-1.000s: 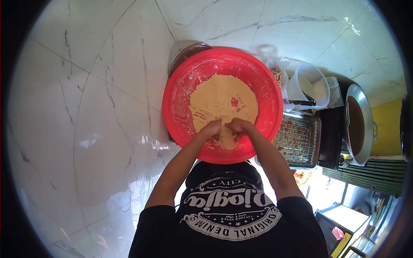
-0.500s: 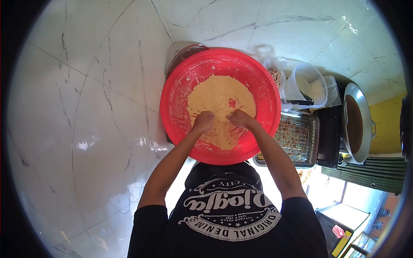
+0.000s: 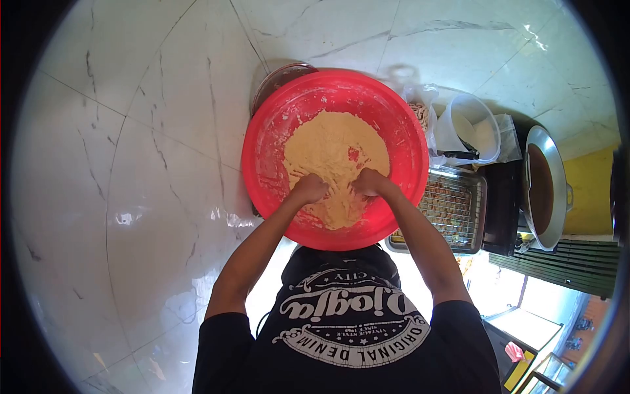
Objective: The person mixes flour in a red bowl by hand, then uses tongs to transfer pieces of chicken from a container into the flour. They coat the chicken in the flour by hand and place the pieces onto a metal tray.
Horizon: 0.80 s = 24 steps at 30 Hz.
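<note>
A wide red basin (image 3: 262, 141) holds a pale yellow floury mixture (image 3: 331, 141), with streaks of it on the inner wall. My left hand (image 3: 311, 189) is at the left lower part of the mixture, its fingers curled in and touching it. Opposite, my right hand (image 3: 370, 183) also has curled fingers, pressed to the mixture on the right. A short gap of mixture lies between both hands. What the fingers close on is partly hidden. A small patch of red basin floor shows just above my right hand.
Right of the basin are a wire rack on a tray (image 3: 453, 203), a clear tub (image 3: 489, 141), a plastic bag (image 3: 420, 108) and a large metal pan (image 3: 558, 177). Behind the basin's upper left edge is a round metal rim (image 3: 272, 82).
Both hands have shifted slightly: the left one a little down, the right one a little to the right. The gap between them looks slightly wider, and the mixture's surface there has changed.
</note>
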{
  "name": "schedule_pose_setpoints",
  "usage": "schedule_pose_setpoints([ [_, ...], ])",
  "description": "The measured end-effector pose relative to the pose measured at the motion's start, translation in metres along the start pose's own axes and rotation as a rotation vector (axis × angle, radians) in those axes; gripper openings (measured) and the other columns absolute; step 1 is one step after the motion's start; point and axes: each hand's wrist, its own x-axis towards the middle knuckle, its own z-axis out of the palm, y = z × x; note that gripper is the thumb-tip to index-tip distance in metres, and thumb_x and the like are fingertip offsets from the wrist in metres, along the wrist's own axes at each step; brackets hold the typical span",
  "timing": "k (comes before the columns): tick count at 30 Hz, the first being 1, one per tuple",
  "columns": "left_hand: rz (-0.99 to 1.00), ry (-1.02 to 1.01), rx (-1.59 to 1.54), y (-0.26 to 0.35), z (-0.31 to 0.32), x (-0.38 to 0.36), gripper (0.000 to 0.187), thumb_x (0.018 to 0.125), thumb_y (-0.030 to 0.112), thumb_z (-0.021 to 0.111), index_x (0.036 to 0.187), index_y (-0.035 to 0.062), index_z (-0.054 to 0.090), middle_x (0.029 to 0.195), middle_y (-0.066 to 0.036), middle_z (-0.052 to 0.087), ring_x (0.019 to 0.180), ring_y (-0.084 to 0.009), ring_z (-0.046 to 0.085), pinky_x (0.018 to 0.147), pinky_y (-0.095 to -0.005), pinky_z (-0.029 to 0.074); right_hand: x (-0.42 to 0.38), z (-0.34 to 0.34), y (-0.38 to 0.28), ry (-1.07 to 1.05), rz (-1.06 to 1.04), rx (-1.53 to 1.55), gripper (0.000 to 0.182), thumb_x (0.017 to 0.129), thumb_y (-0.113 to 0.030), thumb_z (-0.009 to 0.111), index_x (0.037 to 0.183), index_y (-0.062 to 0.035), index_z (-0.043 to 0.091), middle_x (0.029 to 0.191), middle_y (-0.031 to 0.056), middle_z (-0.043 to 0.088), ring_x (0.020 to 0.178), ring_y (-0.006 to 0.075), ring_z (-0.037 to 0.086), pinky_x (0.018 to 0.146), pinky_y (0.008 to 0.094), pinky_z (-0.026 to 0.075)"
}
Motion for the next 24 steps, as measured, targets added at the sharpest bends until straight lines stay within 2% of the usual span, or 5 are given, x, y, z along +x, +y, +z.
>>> schedule_pose_setpoints([
  [8, -0.04, -0.311, -0.136, 0.016, 0.033, -0.004, 0.037, 0.066, 0.015, 0.074, 0.091, -0.0096, 0.062, 0.085, -0.02, 0.064, 0.079, -0.0289, 0.064, 0.067, -0.0354, 0.049, 0.014, 0.027, -0.002, -0.268, 0.07, 0.286, 0.024, 0.083, -0.024, 0.061, 0.083, 0.0001, 0.063, 0.065, 0.0087, 0.055, 0.064, 0.0163, 0.057, 0.054, 0.03, 0.049],
  [14, 0.101, -0.016, 0.167, 0.013, 0.026, -0.023, 0.053, 0.063, 0.023, 0.079, 0.101, -0.0082, 0.06, 0.099, -0.027, 0.063, 0.095, -0.0349, 0.062, 0.079, -0.0381, 0.049, -0.011, -0.001, -0.009, -0.27, -0.174, 0.049, 0.026, 0.075, -0.021, 0.073, 0.083, -0.0005, 0.06, 0.063, 0.0066, 0.053, 0.059, 0.0134, 0.051, 0.05, 0.0318, 0.039],
  [19, 0.108, 0.053, 0.093, 0.023, 0.011, -0.035, 0.038, 0.066, 0.021, 0.079, 0.087, -0.0047, 0.061, 0.086, -0.019, 0.065, 0.084, -0.031, 0.064, 0.073, -0.0372, 0.048, 0.006, 0.003, 0.009, 0.191, -0.314, -0.17, 0.025, 0.072, -0.015, 0.07, 0.091, -0.001, 0.061, 0.069, 0.0082, 0.059, 0.061, 0.0149, 0.056, 0.055, 0.0319, 0.047],
  [22, 0.101, -0.034, 0.193, 0.025, 0.001, -0.034, 0.043, 0.065, 0.022, 0.079, 0.093, -0.0033, 0.058, 0.09, -0.019, 0.064, 0.084, -0.0334, 0.063, 0.073, -0.0388, 0.049, -0.011, -0.015, -0.014, -0.231, -0.243, -0.293, 0.042, 0.069, -0.014, 0.07, 0.109, -0.0016, 0.061, 0.081, 0.0132, 0.065, 0.074, 0.0189, 0.064, 0.061, 0.0335, 0.052],
  [24, 0.118, 0.07, 0.278, 0.021, 0.008, -0.031, 0.048, 0.065, 0.023, 0.079, 0.1, -0.0017, 0.056, 0.094, -0.02, 0.063, 0.086, -0.0346, 0.063, 0.074, -0.0394, 0.049, -0.009, -0.012, -0.015, -0.147, -0.175, -0.261, 0.045, 0.068, -0.015, 0.071, 0.11, -0.0009, 0.061, 0.084, 0.0137, 0.066, 0.081, 0.0203, 0.064, 0.063, 0.0346, 0.052],
])
